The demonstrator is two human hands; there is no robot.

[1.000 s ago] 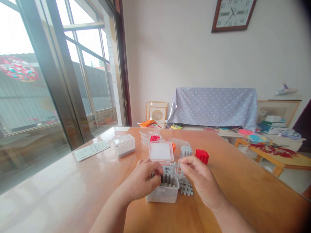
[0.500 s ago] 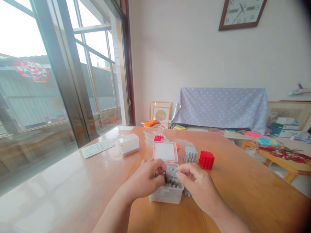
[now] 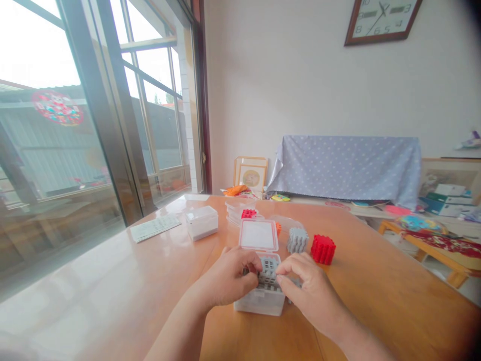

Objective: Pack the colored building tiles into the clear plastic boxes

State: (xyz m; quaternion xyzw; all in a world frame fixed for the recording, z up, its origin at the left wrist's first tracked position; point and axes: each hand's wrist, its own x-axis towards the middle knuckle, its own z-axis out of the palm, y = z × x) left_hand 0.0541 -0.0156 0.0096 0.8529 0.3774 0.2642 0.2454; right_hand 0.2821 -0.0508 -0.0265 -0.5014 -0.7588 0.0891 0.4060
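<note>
A clear plastic box [image 3: 260, 304] stands on the table in front of me, its red-edged lid [image 3: 258, 234] flipped back on the far side. Grey interlocking building pieces [image 3: 268, 265] with square holes fill it. Over its left side, my left hand [image 3: 235, 276] is closed, thumb and fingers pinched at the end of a grey piece. My right hand [image 3: 310, 283] pinches at the right end, fingertips near the box rim. Both palms hide part of the contents. Some grey pieces lie partly hidden behind my right hand, beside the box.
Right of the lid stand a grey block stack [image 3: 297, 240] and a red block stack [image 3: 323, 249]. Behind are clear containers [image 3: 233, 212], a red piece [image 3: 248, 214] and an orange piece [image 3: 278, 228]. A lidded clear box [image 3: 202, 223] and a printed sheet [image 3: 155, 229] lie left.
My view has turned slightly left, so everything sits a little further right. Between my hands, the grey pieces have shifted lower and flatter in the box.
</note>
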